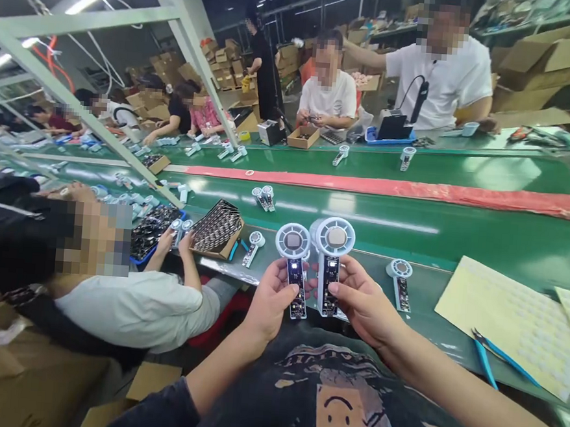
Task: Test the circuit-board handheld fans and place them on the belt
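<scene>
My left hand (272, 298) is closed around the handle of a light-blue handheld fan (293, 241), its thumb on the exposed black circuit board. A second handheld fan (336, 236) of the same kind is gripped in my right hand (357, 296), thumb pressed on its board. Both fans stand upright side by side, round heads up, with a small light glowing on each board. Part of another light-blue piece shows behind the right fan's head. One more fan (401, 270) with its board exposed lies on the bench to the right of my hands.
Blue-handled pliers (487, 358) rest by yellow sticker sheets (507, 313) at the right. Left, a co-worker (132, 300) holds fans beside a box of circuit boards (218, 228). More fans (264, 198) lie on the green conveyor (387, 214); people sit opposite.
</scene>
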`<state>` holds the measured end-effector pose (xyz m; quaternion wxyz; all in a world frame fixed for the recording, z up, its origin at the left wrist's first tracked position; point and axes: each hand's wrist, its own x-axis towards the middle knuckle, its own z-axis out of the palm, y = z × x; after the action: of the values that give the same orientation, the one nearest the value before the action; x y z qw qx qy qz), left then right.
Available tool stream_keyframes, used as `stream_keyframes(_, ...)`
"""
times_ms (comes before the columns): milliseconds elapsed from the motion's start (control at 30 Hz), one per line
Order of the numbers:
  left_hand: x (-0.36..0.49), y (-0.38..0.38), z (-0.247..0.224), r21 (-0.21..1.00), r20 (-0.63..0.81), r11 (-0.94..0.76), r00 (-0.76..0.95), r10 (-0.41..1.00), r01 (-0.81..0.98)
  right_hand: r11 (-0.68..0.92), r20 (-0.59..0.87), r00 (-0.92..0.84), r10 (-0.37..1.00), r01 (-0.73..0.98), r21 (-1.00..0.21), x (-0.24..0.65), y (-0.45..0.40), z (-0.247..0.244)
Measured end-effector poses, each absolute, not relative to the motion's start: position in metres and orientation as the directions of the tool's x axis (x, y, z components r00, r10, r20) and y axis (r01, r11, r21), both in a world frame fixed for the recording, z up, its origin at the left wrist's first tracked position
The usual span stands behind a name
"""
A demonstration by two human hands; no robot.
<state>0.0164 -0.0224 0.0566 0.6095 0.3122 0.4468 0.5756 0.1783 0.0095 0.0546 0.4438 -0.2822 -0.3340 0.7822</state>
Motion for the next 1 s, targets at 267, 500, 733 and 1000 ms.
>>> stream_keyframes(267, -0.025, -0.012, 0.041, 0.899, -0.359, 0.309, -0.12, 0.926, -0.31, -0.478, -0.282, -0.46, 0.842, -0.394, -0.785, 0.154, 0.026, 0.046)
stream_keyframes(500, -0.081, -0.007, -0.049, 0.836, -0.462, 0.521, -0.289, 0.838, 0.175, -0.384, -0.457, -0.143, 0.878, 0.362, -0.85, 0.179, 0.007, -0.065)
stream_keyframes(733, -0.12, -0.009, -0.11, 0.628, -0.516, 0.523, -0.196, 0.834, 0.576, -0.406, -0.428, 0.101, 0.898, 0.565, -0.718, 0.198, -0.05, -0.15)
stream_keyframes(1000, -0.125, 0.005, -0.125, 0.466, -0.548, 0.374, -0.071, 0.834, 0.802, -0.374, -0.304, 0.221, 0.927, 0.619, -0.691, 0.195, -0.053, -0.173)
